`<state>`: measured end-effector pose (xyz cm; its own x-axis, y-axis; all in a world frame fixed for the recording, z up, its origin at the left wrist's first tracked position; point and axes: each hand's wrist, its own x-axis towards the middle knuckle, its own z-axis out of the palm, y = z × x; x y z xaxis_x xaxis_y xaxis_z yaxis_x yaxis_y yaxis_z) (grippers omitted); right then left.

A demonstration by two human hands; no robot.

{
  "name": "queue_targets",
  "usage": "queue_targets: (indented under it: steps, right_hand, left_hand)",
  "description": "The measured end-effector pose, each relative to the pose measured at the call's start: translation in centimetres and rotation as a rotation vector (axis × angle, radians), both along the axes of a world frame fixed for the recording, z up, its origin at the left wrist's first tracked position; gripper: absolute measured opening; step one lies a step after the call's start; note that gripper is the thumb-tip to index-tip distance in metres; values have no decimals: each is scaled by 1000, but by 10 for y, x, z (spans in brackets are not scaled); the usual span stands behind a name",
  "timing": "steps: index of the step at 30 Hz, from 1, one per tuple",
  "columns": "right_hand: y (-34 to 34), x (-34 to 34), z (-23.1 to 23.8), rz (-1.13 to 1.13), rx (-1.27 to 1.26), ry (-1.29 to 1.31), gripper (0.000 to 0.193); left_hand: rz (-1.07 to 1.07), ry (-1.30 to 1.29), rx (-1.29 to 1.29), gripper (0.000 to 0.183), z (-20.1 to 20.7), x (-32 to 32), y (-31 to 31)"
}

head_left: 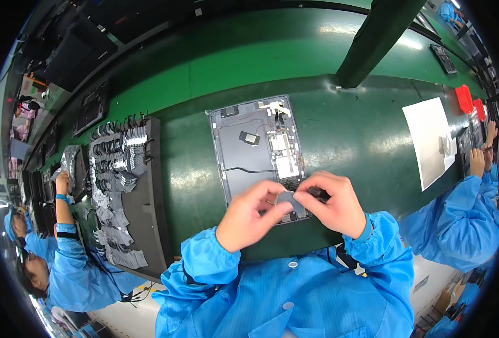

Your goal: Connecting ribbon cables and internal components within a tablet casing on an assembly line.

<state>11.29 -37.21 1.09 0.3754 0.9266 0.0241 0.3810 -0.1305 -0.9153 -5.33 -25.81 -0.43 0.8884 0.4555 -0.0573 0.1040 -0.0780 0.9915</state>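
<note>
Both hands are over the near end of an open grey tablet-like housing [241, 155], which lies flat on the green bench. My left hand [253, 214] pinches a small flat grey piece [287, 198] between thumb and fingers. At the piece's other edge, my right hand [335, 204] grips it with thumb and forefinger, and a small black part [318, 194] shows within that hand. Along the housing's right side runs a circuit board [282, 147] with silvery shields. A loose black module [249, 138] rests inside the housing, and a black cable [246, 169] crosses it.
To the left stands a dark tray [156, 197] with rows of grey parts and black leads. A white sheet [428, 143] lies at the right, near red bins [463, 99]. A dark post [373, 42] rises behind. Co-workers in blue sit on both sides.
</note>
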Motion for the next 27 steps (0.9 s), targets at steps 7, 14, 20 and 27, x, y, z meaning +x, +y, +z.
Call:
queue_targets:
  steps: [7,14,20,27]
  right_hand:
    - [58,36,-44,-252,82,-402,23]
    - [79,39,-46,-237,-113,-377,28]
    - [83,36,-52,-241,-56,-516,27]
    - [64,61,-48,-269,-20,-181,25]
  left_hand:
    - [291,17,-53,27,-6,17,56]
    - [332,112,93,23,4,43,102]
    - [213,208,241,21,4,63,118]
    - [118,214,379,22,-14,103,131]
